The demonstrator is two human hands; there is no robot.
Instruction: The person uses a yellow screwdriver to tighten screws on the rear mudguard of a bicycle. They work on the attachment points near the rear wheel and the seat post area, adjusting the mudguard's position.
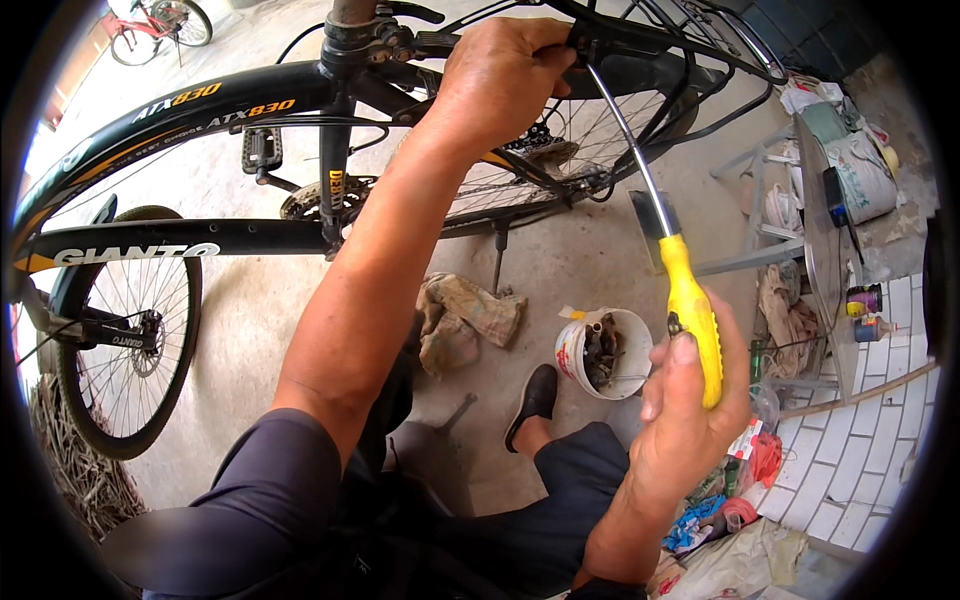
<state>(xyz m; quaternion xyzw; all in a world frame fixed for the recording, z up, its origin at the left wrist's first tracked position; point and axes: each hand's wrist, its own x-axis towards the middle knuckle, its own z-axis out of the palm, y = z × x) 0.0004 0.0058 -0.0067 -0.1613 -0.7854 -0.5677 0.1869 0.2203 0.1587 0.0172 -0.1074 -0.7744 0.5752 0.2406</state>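
Hands [498, 85] at bicycle [335, 150] and on screwdriver [692, 310] have room above the bucket rim [638, 324].

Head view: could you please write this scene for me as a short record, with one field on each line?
Left hand: at a black part of the bicycle; exact grip hidden
Right hand: closed around the yellow handle of the screwdriver
Tool direction: shaft slants up and left, its far end beside the left hand's fingers
Floor: crumpled cloth; white bucket with dark pieces inside
Upper left: red bicycle
Lower left: pile of sticks
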